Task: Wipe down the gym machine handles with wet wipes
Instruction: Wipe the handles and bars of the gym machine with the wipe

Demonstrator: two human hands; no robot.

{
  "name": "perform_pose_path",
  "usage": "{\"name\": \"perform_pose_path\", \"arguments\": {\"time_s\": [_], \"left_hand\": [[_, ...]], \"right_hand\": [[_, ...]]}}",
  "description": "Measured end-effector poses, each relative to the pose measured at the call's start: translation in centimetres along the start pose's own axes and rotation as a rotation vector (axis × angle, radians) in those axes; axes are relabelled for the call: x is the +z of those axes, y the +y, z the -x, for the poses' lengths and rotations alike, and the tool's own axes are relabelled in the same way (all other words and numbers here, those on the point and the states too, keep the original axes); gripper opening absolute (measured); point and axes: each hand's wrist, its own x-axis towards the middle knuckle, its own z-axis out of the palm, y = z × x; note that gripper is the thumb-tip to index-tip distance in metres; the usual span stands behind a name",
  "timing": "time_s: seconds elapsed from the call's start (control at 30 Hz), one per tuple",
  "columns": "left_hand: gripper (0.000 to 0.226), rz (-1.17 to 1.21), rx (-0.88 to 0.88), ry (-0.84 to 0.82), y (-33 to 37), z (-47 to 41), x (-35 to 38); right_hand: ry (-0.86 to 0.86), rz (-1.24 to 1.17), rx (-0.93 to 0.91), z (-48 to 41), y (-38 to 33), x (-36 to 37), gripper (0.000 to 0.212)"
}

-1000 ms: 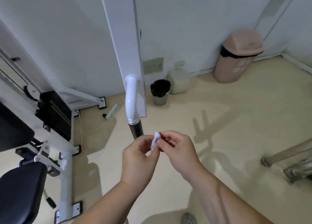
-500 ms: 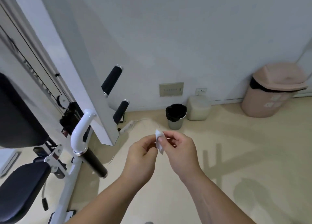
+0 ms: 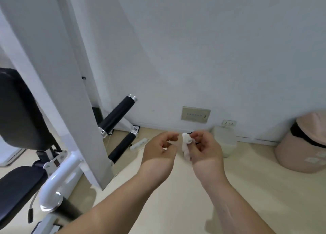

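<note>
1. Two hands are held up side by side in the middle of the view, over the pale floor (image 3: pixel 264 189), with bare forearms reaching in from below.
2. The right hand (image 3: pixel 206 150) pinches a small, crumpled white wet wipe (image 3: pixel 186 143) between thumb and fingertips. The wipe hangs down from the pinch, in the air between the two hands.
3. The left hand (image 3: pixel 158 150) has its fingers loosely curled, thumb and forefinger close together. They hold nothing, and a narrow gap separates them from the wipe.
4. The white gym machine stands to the left, its broad slanted upright (image 3: pixel 58 74) running from the top edge down towards the floor.
5. Two black handles with silver end caps stick out from behind that upright, the upper handle (image 3: pixel 118 113) above the lower handle (image 3: pixel 121 148), both tilted up to the right. Neither hand touches them, though the lower one is near the left hand.
6. A third handle (image 3: pixel 68 210), dark and blurred, joins a curved white tube (image 3: pixel 58 180) at the lower left, well apart from the wipe.
7. A black back pad (image 3: pixel 19 110) and a black seat pad (image 3: pixel 17 186) fill the left edge.
8. Low on the wall are a beige wall plate (image 3: pixel 195 114) and a socket (image 3: pixel 229 123). Below the socket is a pale white container (image 3: pixel 225 142), just beyond the right hand.
9. A pink bin (image 3: pixel 303 145) with a black liner stands at the right edge.
10. A white power strip (image 3: pixel 139 143) lies on the floor beside the lower handle.
</note>
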Motion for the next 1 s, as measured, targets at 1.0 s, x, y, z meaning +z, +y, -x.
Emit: {"name": "perform_pose_path", "arguments": {"time_s": [1.0], "left_hand": [[0.062, -0.333, 0.173, 1.188, 2.4, 3.0, -9.6]], "right_hand": [[-0.611, -0.026, -0.714, -12.0, -4.0, 9.6, 0.016]]}}
